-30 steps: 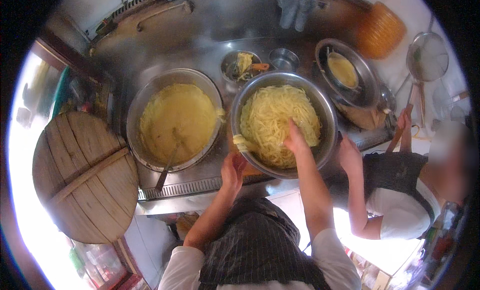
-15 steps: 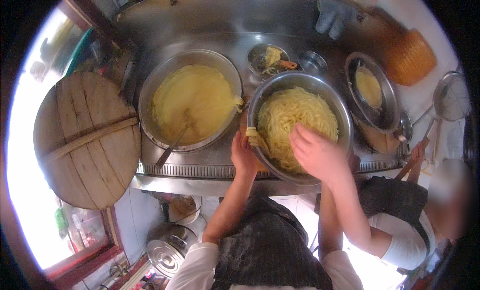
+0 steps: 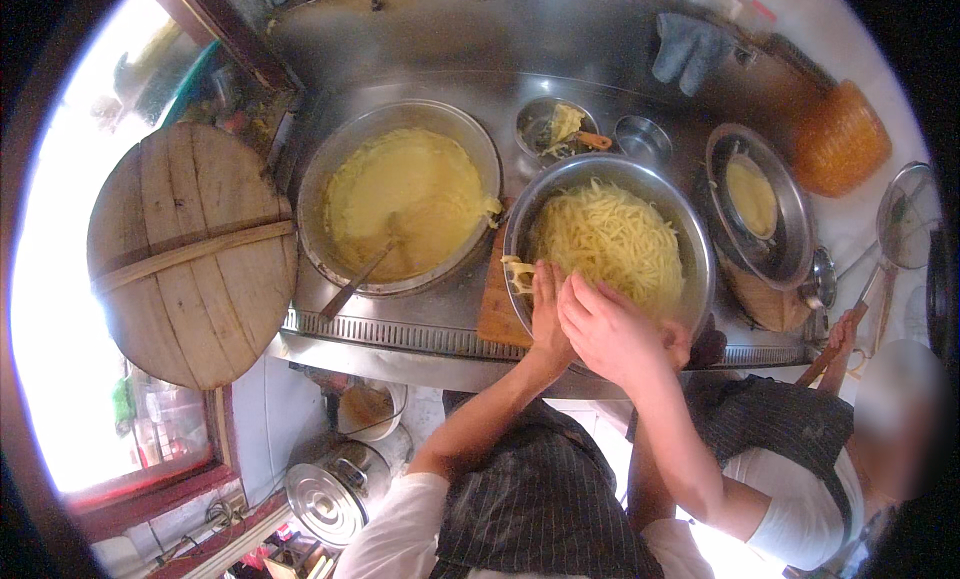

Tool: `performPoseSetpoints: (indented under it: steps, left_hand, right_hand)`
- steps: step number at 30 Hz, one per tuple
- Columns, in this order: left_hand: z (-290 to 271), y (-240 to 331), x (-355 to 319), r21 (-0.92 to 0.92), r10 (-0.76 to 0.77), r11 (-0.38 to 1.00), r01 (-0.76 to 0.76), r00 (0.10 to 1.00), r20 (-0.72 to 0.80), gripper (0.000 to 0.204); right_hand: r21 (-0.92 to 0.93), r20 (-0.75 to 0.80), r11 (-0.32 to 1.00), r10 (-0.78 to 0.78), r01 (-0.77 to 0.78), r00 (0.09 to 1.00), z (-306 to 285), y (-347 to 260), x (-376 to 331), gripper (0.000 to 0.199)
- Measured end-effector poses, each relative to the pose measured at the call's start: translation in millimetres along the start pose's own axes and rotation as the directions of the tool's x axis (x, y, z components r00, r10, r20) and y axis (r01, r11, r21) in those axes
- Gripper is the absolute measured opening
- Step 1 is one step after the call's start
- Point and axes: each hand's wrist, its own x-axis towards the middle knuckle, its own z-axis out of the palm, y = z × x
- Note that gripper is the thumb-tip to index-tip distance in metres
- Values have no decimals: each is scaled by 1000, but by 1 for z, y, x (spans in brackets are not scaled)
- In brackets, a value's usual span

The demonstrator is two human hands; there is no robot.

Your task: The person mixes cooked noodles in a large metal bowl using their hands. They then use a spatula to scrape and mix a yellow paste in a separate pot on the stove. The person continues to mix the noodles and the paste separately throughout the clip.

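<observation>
A steel bowl (image 3: 704,264) full of pale yellow noodle-like strips (image 3: 612,234) sits in front of me. My left hand (image 3: 546,317) is at its near left edge, fingers stretched upward, beside a pale yellow scrap (image 3: 517,274) on the rim. My right hand (image 3: 676,343) grips the near right rim; a co-worker's forearm hides most of it. That co-worker's left hand (image 3: 598,324) reaches over the bowl's near edge, against my left hand. Left of the bowl stands a wide pot (image 3: 310,214) of thick yellow batter-like mixture (image 3: 405,179), with a long-handled utensil (image 3: 360,279) in it.
A round wooden lid (image 3: 190,264) leans at the left. Behind the bowl are a small pan (image 3: 528,144) with an orange-handled tool and a small steel bowl (image 3: 643,139). An oval basin (image 3: 790,214) stands right. The co-worker's other hand holds a strainer (image 3: 908,214) by its handle.
My left hand has moved from outside the bowl's left side to its near edge. The co-worker's hand has moved from above the strips toward me, and my right hand shows more now.
</observation>
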Motion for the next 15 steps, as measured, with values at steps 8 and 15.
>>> performPoseSetpoints:
  steps: [8,15]
  left_hand:
    - [21,43,-8,-394,-433,858,330,877,-207,54]
    - [-22,-31,21,-402,245,915,-39,846,475,36]
  right_hand:
    - [-216,65,970,-98,110,993,-5,-1,3,32]
    - [-228,137,965,-103,132,985,0,-3,-5,39]
